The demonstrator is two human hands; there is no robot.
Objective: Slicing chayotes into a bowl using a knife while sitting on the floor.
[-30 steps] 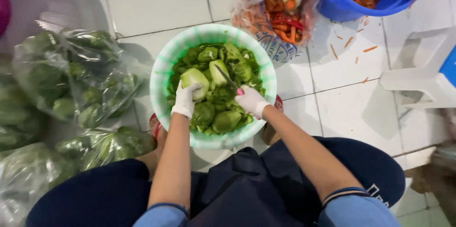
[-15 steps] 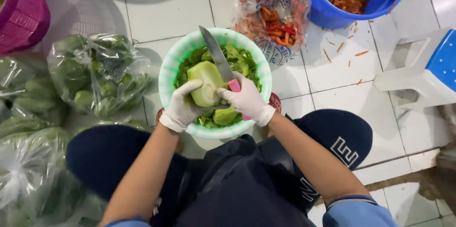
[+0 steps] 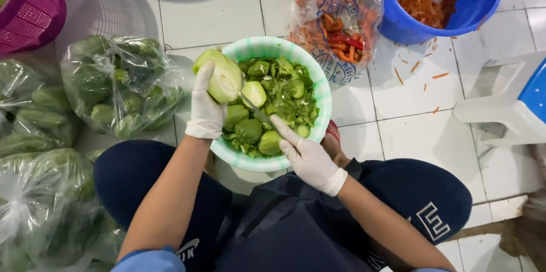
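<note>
White floor tiles spread under everything I see. My left hand has its grip closed around a pale green halved gourd, cut face up, over the left rim of the light green plastic basin. My right hand grips a slim knife, blade angled up-left toward the gourd, just beside it.

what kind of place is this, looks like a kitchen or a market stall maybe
Probably a food-prep area on a tiled floor, perhaps a back kitchen or market stall. Clear bags of green vegetables lie alongside, a blue bucket holds shredded carrot, and the gloved left hand holds a cut green vegetable over a bowl.
</note>
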